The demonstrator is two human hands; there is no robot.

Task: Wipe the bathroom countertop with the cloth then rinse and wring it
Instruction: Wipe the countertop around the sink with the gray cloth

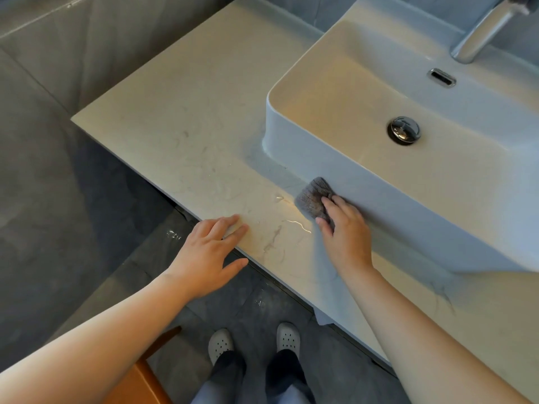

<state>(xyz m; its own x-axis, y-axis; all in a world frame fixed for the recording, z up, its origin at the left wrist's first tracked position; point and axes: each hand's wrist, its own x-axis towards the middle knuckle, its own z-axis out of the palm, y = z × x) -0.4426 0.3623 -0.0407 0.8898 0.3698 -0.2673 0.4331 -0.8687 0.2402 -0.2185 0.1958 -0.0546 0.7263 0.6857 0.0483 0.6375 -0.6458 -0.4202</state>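
Presently the wiping step is being carried out; rinsing and wringing are judged not yet begun. The grey cloth is being pressed onto the worktop, right against the near wall of the white basin, close to its left corner. It is being held by the right grip, with the fingers being laid over its top and the thumb being drawn in at its near edge, so it is being pinched as well as pressed. The left grip is being rested flat and spread at the near edge of the worktop, with nothing held and the thumb hanging past the edge.

For a good result, even pressure is probably being called for, with overlapping strokes being taken leftward over the wet streaks glinting between the two grips. The seam under the basin wall is being judged the likeliest place to be missed.

The cloth is being seen as a small folded wad with a ribbed, looped weave, partly hidden under the fingers; whether it is damp cannot be told.
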